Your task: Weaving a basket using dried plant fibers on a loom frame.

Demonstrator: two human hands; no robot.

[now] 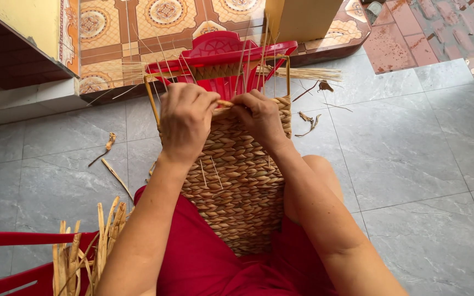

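Here both hands [223,115] pinch, seemingly, a straw strand [225,103] atop woven panel [231,181].

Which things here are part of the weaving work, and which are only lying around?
In use:
left hand
right hand
woven panel
wire frame
red plastic stool
bundle of dried strands

Lying about:
scraps on the floor
cardboard box

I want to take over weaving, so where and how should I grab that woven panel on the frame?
Grasp the woven panel by its bare frame rods above the weave, coming from the sides; the hands occupy the top edge, and loose strands there would slip.
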